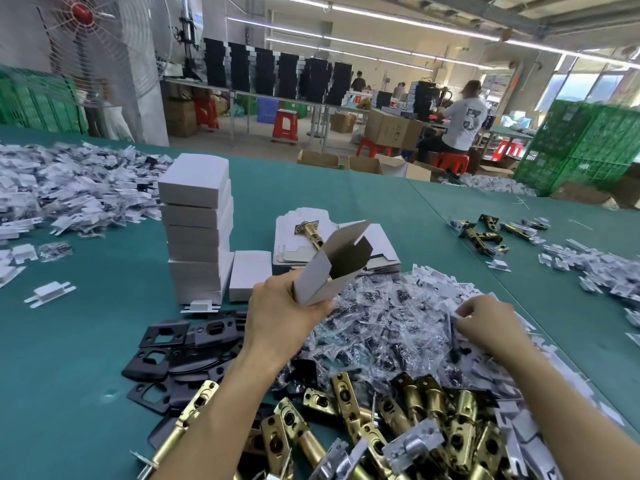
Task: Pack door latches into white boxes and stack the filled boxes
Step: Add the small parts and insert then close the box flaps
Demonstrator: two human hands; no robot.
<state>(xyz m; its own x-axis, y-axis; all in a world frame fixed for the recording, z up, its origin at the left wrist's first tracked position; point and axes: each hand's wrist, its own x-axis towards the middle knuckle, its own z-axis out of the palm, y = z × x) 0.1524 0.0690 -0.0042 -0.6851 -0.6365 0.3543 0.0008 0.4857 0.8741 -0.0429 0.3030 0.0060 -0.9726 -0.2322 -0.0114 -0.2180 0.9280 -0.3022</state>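
Head camera: the left hand (280, 313) grips a white box (329, 268), tilted with its open end up and to the right, dark inside, over a heap of bagged screws (381, 327). The right hand (485, 323) pinches a white card insert (450, 308) there. Brass door latches (346, 427) lie nearest. A stack of closed white boxes (195, 230) stands to the left on the green table (86, 341).

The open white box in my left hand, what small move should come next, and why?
Probably lift the right hand with the white plastic piece its fingers pinch, and drop it into the white box: the left hand holds it open-mouthed and seemingly empty.
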